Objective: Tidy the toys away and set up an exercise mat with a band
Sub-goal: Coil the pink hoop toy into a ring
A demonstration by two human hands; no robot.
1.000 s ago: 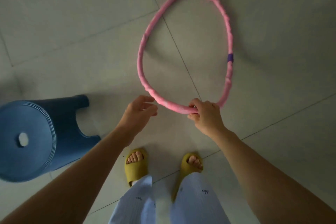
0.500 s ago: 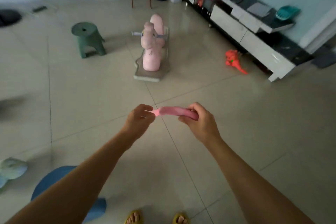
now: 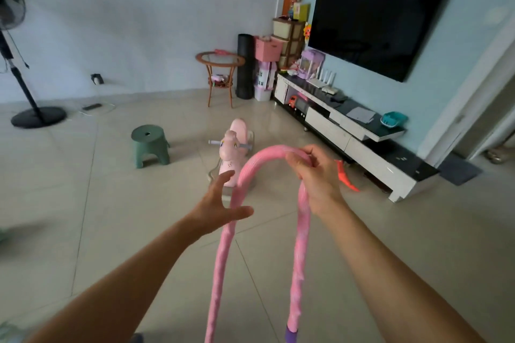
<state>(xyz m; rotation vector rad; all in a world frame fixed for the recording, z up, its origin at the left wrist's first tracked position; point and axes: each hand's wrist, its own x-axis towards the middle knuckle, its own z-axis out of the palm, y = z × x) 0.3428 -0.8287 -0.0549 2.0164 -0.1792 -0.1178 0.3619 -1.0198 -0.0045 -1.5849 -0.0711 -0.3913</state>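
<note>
A: Starting at the left, what is the person doing with the left hand [image 3: 220,207]?

B: It is reaching toward the left strand of the pink band [image 3: 302,231], fingers [image 3: 223,179] spread apart and holding nothing; the thumb is lying just beside that strand, perhaps brushing it.

A: And the band itself?

B: It is hanging in the air as a long loop, arching over the top and dropping past the bottom edge, with a purple joint [image 3: 291,335] low on the right strand.

A: The right hand [image 3: 316,172]?

B: Its fingers are curling round the top of the arch, clamped on the band and carrying it.

A: So which step?

B: Likely carrying the band off for the mat setup. The pink rocking horse [image 3: 231,152] and an orange toy [image 3: 345,177] are lying on the floor [image 3: 111,203] beyond, untidied. Next, the left hand probably needs to close on its strand to steady the loop.
</note>
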